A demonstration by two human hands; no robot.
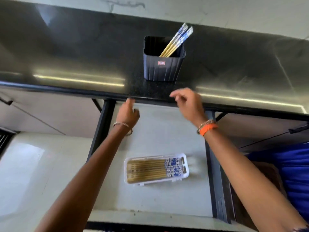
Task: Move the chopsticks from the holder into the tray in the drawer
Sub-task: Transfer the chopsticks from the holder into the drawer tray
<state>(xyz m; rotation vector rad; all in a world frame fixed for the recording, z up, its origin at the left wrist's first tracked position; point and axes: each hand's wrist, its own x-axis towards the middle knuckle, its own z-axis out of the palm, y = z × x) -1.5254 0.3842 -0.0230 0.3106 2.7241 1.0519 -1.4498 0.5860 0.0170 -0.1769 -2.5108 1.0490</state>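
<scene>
Black polished stone forms the tabletop (66, 52), which runs across the upper half of the view with an open drawer (158, 134) pulled out beneath its front edge. Toward the left, the left hand (128, 114) is raised just under the tabletop's edge, its fingers loosely curled and holding nothing, a thin metal bangle (122, 125) at the wrist. Below and between the two forearms, a white tray (156, 168) lies on the pale drawer floor, and a row of chopsticks (153, 169) lies flat inside it, tan shafts to the left and blue-and-white patterned ends to the right. Above, on the tabletop, a dark ribbed holder (163, 66) stands upright just beyond both hands, with a few more chopsticks (177, 39) leaning out of it toward the upper right. The right hand (187, 101) hovers over the tabletop's front edge, near the holder's base but not touching it, fingers spread loosely and empty, blurred by motion. An orange band (209, 128) and a beaded bracelet sit at its wrist. Blue cloth (292, 173) shows at the far right.
</scene>
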